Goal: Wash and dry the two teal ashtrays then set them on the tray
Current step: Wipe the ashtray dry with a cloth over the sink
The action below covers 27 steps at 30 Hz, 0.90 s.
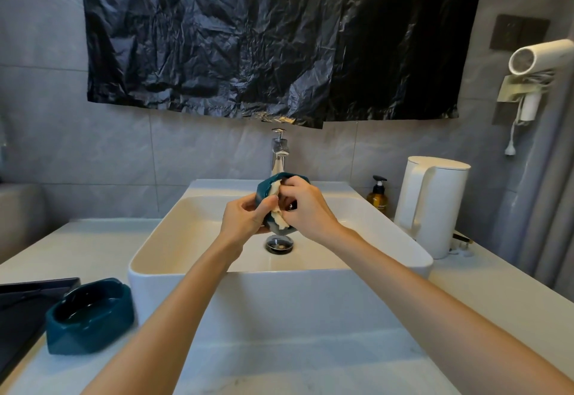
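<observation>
View from above the counter (310,363), near to far. At near left, one teal ashtray (90,317) stands upright on the counter, its bowl glossy. It is just beside the right edge of the dark tray (31,289). Whether it overlaps that edge I cannot tell.

Both my forearms reach forward over the front wall of the white sink (295,289) and meet above the basin.

My left hand (245,217) grips the second teal ashtray (264,188), fingers curled round its left side and thumb laid across its face. This ashtray is tipped up on edge, its bowl turned toward my right hand. It is held clear of the basin, above the drain (279,244) and in front of the faucet (280,152).

My right hand (306,208) pinches a cream wad (279,219) and presses it into the tilted bowl. Whether the wad is cloth or paper I cannot tell.

On the counter right of the sink stand an amber pump bottle (378,195) and, nearer, a white kettle (435,205), handle toward the sink.

On the grey tiled wall behind, a crumpled black plastic sheet (264,37) hangs above the faucet. At far right a white hair dryer (537,59) sits in its wall holder, below a dark switch plate (518,32).
</observation>
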{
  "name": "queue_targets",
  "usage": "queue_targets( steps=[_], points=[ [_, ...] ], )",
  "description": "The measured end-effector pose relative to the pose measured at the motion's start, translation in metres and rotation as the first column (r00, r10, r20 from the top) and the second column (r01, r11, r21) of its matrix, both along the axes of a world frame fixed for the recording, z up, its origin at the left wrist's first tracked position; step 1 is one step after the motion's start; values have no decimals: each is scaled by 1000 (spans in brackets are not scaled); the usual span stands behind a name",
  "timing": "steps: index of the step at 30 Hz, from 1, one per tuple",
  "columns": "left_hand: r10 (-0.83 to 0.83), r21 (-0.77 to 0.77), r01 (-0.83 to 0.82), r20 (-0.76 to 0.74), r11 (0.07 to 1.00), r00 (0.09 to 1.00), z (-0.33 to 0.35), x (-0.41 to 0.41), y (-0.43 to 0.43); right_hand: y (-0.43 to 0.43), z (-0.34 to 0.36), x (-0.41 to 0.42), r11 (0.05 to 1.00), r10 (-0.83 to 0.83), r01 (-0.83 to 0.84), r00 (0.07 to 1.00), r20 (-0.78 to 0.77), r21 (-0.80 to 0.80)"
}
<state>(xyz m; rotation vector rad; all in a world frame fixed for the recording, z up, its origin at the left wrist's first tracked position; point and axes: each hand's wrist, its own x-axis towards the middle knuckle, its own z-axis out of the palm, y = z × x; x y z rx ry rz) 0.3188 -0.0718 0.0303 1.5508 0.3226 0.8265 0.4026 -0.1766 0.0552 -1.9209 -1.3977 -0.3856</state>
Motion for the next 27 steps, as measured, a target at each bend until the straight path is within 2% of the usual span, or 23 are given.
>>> queue_targets(
  steps=[5, 8, 12, 16, 21, 24, 27],
  points=[
    [20, -46, -20, 0, 999, 1000, 0, -2, 3, -2, 11, 7, 971, 118, -92, 987, 111, -219],
    [13, -89, -15, -27, 996, 1000, 0, -1, 5, -6, 22, 11, 915, 154, -11, 933, 325, -404],
    [11, -109, -16, -45, 994, 999, 1, -1, 6, -20, 30, 5, 877, 200, 51, 866, 459, -478],
    [22, -64, -26, -56, 998, 998, -1, -3, 8, -32, 36, 6, 892, 216, -56, 924, 315, -448],
    [28, -18, -29, -72, 999, 997, -2, -2, 7, -25, 23, 15, 865, 253, -70, 916, 312, -496],
    [21, -7, -22, -95, 1000, 995, -3, -2, 7, -17, 19, 16, 907, 248, -137, 937, 244, -397],
    [17, -22, -19, -116, 1000, 993, -2, -3, 7, -11, 11, 13, 955, 242, -196, 949, 201, -221]
  ],
)
